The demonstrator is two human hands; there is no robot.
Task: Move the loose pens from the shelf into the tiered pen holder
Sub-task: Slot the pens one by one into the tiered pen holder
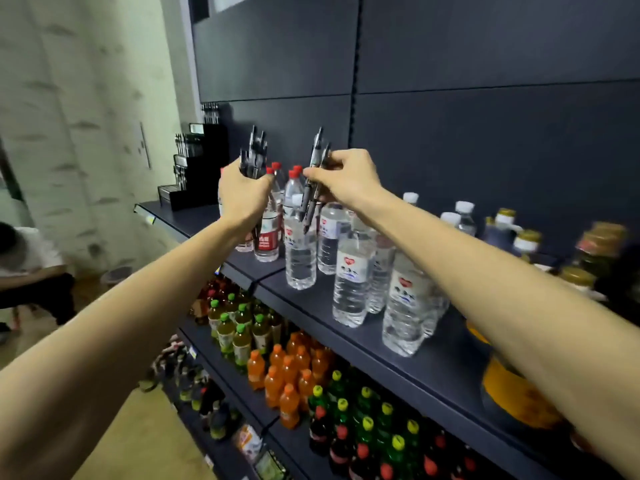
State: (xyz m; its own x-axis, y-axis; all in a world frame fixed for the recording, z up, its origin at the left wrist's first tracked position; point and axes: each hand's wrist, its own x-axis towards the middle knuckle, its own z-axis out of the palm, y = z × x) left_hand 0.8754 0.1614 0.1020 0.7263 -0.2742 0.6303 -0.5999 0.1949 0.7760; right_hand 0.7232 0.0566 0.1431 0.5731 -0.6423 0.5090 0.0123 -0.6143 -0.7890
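The person's two hands are up in the air over the shelf (346, 344), close together but not touching. The left hand (242, 195) is wrapped tight round a bunch of pens (254, 154), which stick up out of the fist. The right hand (346, 178) pinches two or three more pens (313, 178) between thumb and fingers, and these hang tilted, tips down. Right under both hands stand water bottles (300, 244) with red and white caps. The black pen holder (197, 168), with steps like little stairs, sits past the left hand at the far end of the shelf, and some pens are already in it. I think the right hand's pens could slip, since the pinch looks light and they slant. A low swing toward the holder could also knock a bottle over. The full fist might drop one too.
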